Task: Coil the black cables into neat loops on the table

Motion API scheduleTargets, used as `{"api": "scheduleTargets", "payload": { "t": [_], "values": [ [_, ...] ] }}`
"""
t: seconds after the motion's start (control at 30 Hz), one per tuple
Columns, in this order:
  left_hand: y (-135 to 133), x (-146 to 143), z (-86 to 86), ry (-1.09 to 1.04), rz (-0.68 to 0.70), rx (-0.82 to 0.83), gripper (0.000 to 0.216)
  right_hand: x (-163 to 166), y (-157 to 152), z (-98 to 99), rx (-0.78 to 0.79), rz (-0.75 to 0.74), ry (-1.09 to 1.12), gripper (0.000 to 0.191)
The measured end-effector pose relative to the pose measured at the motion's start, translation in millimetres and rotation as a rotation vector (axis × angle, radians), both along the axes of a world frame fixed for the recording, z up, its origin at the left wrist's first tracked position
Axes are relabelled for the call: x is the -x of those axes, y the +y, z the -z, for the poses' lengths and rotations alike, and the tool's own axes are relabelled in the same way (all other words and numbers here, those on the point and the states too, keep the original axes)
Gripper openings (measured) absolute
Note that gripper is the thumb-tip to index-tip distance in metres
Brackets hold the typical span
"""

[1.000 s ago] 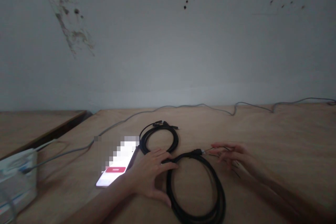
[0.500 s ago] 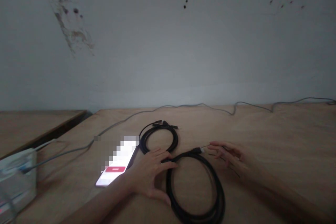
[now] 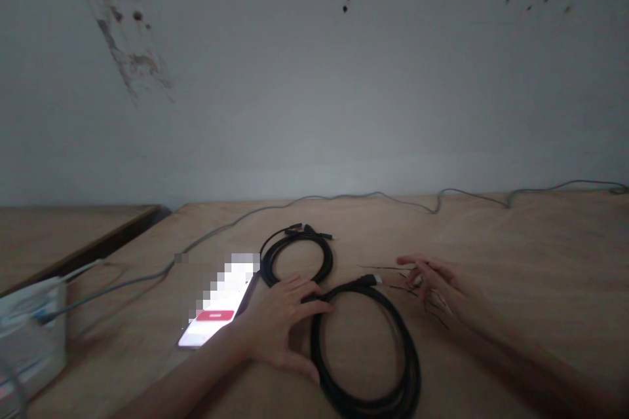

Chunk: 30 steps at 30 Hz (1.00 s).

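The single head-worn camera looked forward and down, facing a stained pale grey wall (image 3: 314, 78) across a light tan wooden tabletop (image 3: 531, 249). It was set close above the tabletop, with the left hand (image 3: 280, 321) and right hand (image 3: 432, 281) low in frame.

Just left of the left fingers (image 3: 299, 288) lies a smartphone (image 3: 216, 315), its lit screen partly pixelated, with a red button showing; a thin gray cable (image 3: 344, 196) runs along the far edge of the wooden tabletop (image 3: 540, 242), well beyond the fingers, and down to a white plastic box (image 3: 29, 334) far to their left; a stained, pitted white wall (image 3: 314, 78) rises behind.
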State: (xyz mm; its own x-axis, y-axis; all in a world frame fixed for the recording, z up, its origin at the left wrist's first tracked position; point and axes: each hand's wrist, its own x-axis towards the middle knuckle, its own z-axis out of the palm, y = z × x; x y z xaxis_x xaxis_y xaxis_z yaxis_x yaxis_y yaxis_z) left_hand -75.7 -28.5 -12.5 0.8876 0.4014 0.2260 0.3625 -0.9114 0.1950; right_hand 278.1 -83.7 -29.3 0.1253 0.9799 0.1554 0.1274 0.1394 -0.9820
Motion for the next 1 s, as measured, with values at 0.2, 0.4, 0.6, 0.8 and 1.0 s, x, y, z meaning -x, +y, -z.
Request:
{"api": "scheduleTargets", "payload": {
  "t": [0.2,0.4,0.6,0.8,1.0],
  "values": [
    [0.0,0.3,0.3,0.012,-0.006,0.000,0.096,-14.4,6.7,-3.0,-0.056,0.125,0.068,0.058],
    [-1.7,-1.0,-2.2,-0.034,0.003,0.029,0.090,-26.0,8.2,3.7,-0.136,0.236,-0.111,0.051],
    [-4.8,-4.1,-7.9,-0.059,-0.023,0.080,0.085,-20.0,5.6,-2.3,-0.168,0.237,-0.130,0.049],
    [-5.9,-4.8,-8.7,-0.078,-0.019,0.083,0.086,-17.8,6.9,4.8,-0.116,0.214,-0.042,0.050],
    [-5.8,-3.8,-6.9,-0.077,-0.029,0.067,0.085,-6.1,5.7,8.6,-0.006,0.192,0.041,0.056]
  ]
}}
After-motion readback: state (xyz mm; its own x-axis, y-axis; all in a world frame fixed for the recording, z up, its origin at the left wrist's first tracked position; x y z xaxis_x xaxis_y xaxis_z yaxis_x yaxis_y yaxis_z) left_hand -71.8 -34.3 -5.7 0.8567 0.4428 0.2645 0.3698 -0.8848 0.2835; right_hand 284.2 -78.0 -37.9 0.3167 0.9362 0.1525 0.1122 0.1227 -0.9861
